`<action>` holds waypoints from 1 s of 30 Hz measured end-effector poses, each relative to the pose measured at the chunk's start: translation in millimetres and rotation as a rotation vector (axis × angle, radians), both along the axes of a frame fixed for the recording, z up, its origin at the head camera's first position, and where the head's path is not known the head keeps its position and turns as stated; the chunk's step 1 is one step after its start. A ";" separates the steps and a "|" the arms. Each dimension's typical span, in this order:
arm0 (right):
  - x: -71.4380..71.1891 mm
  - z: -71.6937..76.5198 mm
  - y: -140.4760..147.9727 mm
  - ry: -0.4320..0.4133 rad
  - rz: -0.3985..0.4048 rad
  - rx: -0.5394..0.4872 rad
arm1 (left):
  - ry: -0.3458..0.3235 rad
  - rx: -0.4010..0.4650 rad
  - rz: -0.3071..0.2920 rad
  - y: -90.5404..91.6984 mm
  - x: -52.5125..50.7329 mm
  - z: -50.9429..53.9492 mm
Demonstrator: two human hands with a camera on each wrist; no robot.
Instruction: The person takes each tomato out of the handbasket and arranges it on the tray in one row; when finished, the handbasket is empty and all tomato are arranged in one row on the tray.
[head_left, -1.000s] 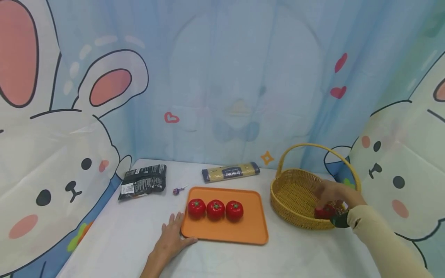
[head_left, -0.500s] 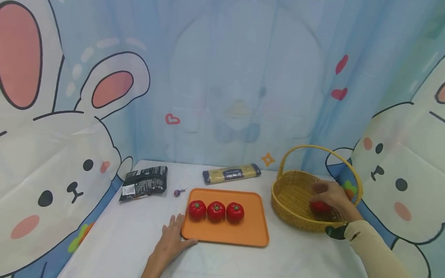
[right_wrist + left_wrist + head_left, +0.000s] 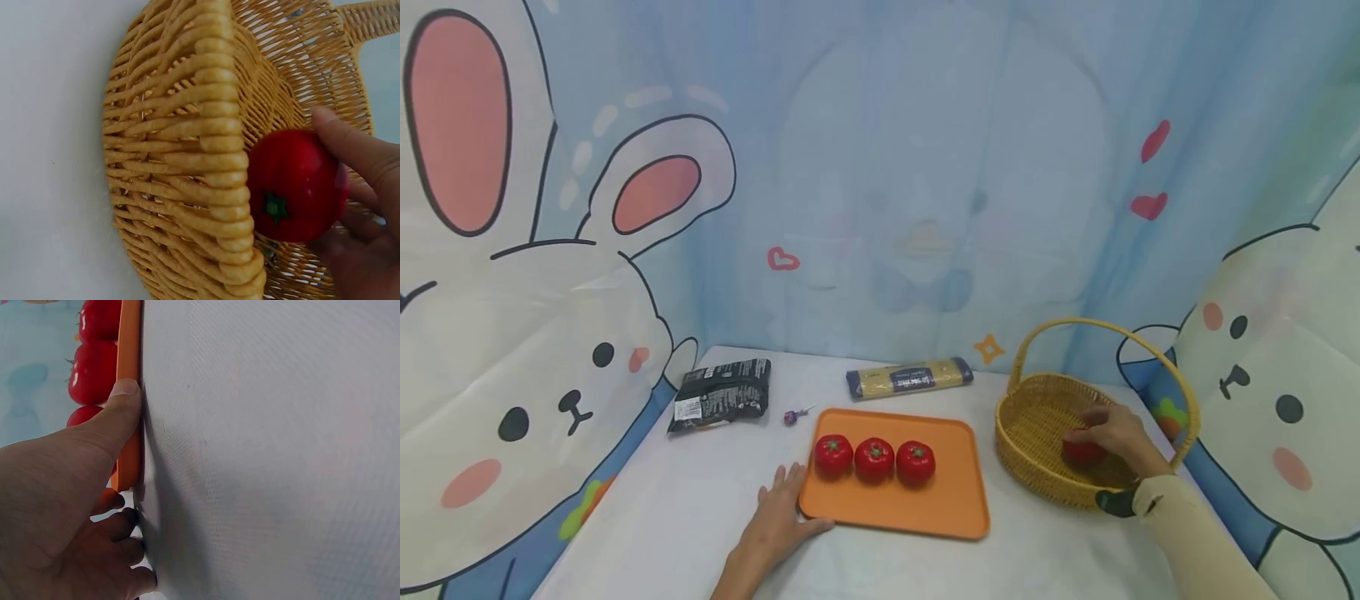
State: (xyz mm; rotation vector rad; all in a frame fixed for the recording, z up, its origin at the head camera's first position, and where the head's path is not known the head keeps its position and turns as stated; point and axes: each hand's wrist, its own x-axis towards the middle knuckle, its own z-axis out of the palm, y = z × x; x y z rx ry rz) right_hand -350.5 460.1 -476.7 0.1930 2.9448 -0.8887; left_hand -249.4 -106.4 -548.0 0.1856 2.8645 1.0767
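A red tomato [image 3: 297, 184] with a green star-shaped stem sits inside the yellow wicker basket [image 3: 1037, 467], near its front right side. My right hand [image 3: 1120, 433] grips this tomato, thumb on one side and fingers on the other in the right wrist view. An orange tray [image 3: 887, 508] lies in the middle of the table, bearing a row of three red tomatoes [image 3: 874, 460]. At the tray's front left corner, my left hand [image 3: 775, 517] rests with fingers spread. Its thumb [image 3: 125, 400] presses the front rim in the left wrist view, while the other fingers lie beside the corner.
A black packet [image 3: 722, 393] lies at the table's back left. Beside it is a small lollipop [image 3: 792, 417]. Behind the tray lies a yellow and blue pasta pack [image 3: 910, 379]. The basket's tall handle [image 3: 1105, 323] arches over it. A printed curtain [image 3: 925, 167] hangs behind.
My right hand, gripping the tomato, has shifted slightly left within the basket. My left hand stays at the tray's corner. The whole head view has drifted a little to the right.
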 end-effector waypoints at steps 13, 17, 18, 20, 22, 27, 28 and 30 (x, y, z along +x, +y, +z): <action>5.3 2.9 -11.8 -0.038 0.003 -0.033 | 0.014 -0.022 -0.011 -0.5 -1.7 4.6; 4.0 15.3 -26.0 -0.039 0.047 -0.102 | 0.021 -0.024 -0.014 -1.2 -2.7 4.5; 4.5 19.1 -30.7 -0.045 0.064 -0.124 | 0.021 -0.024 -0.015 -1.2 -3.2 4.6; 6.1 26.9 -40.4 -0.053 0.083 -0.158 | 0.015 -0.028 -0.014 -1.4 -4.0 4.6; 7.8 33.4 -50.2 -0.053 0.118 -0.200 | 0.005 -0.029 -0.010 -1.4 -4.8 4.5; 15.2 42.0 -75.1 -0.009 0.198 -0.286 | -0.027 -0.014 -0.006 -1.2 -3.9 1.8; 17.2 42.5 -80.5 0.009 0.213 -0.303 | -0.032 -0.011 -0.007 -1.1 -3.2 1.3; 20.8 43.9 -91.4 0.051 0.248 -0.333 | -0.033 -0.012 -0.009 -1.1 -2.6 1.2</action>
